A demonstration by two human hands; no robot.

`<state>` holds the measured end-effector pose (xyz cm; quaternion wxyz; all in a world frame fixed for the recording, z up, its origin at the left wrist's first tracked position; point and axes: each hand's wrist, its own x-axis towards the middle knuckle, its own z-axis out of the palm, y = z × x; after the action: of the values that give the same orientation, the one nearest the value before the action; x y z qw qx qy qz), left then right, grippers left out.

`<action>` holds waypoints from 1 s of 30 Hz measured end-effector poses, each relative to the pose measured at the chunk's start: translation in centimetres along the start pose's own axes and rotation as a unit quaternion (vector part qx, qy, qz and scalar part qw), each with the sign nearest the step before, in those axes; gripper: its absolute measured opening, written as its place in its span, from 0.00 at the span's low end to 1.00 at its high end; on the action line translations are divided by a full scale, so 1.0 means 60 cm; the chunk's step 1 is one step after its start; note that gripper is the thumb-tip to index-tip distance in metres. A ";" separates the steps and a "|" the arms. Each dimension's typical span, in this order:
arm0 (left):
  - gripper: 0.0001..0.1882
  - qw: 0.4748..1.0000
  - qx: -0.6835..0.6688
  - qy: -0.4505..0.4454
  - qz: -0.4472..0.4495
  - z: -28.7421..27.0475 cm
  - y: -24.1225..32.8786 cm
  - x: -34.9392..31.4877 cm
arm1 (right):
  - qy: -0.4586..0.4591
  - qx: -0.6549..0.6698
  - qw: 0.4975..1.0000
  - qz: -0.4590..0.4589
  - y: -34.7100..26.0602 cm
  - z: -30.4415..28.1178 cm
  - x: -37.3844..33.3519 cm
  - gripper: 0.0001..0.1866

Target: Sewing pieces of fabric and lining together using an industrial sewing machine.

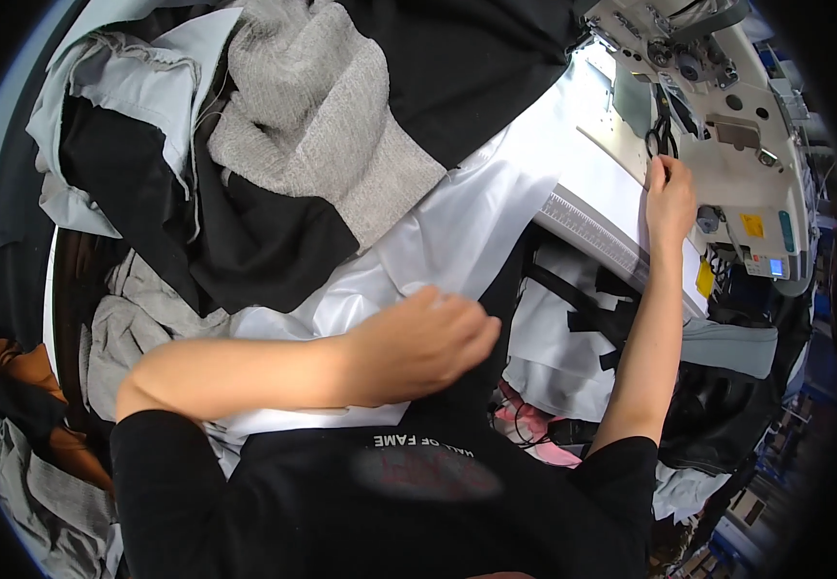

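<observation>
Beside the sewing machine (727, 106), my right hand (670, 203) has its fingers closed at the handles of black scissors (663, 138), which lie on the machine bed with the blades pointing away from me. My left hand (428, 343) is in front of my chest, above shiny white fabric (438, 236). Its fingers are curled in and slightly blurred, and whatever may be inside them is hidden. The white fabric runs from under my left forearm up to the lit machine bed.
Grey knit cloth (312, 125) and black fabric (264, 236) are heaped at the left and far side. A clear ruler (583, 224) runs along the bed's near edge. A small control panel (768, 265) is at the right. More cloth hangs below, including a pink piece (539, 431).
</observation>
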<state>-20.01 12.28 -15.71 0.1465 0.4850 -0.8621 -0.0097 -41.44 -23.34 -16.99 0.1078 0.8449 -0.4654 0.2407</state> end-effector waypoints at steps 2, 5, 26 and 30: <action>0.25 0.999 0.011 0.000 0.037 0.018 0.008 0.040 | -0.096 -0.028 0.981 0.167 -0.021 -0.029 0.021 0.21; 0.26 0.969 0.166 -0.181 0.024 0.066 0.010 0.101 | -0.107 -0.058 0.980 0.156 -0.005 -0.029 0.031 0.28; 0.15 0.918 -0.104 0.309 -0.227 0.044 -0.042 -0.105 | -0.402 0.788 0.443 0.145 -0.057 -0.188 -0.310 0.42; 0.14 0.928 -0.067 0.298 -0.214 0.047 -0.043 -0.112 | -0.650 0.606 0.433 0.153 -0.142 -0.240 -0.262 0.42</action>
<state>-15.37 16.19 -20.46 0.4229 0.6275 -0.6521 0.0461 -45.79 -1.30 -12.24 -0.8043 0.5163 -0.2551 -0.1467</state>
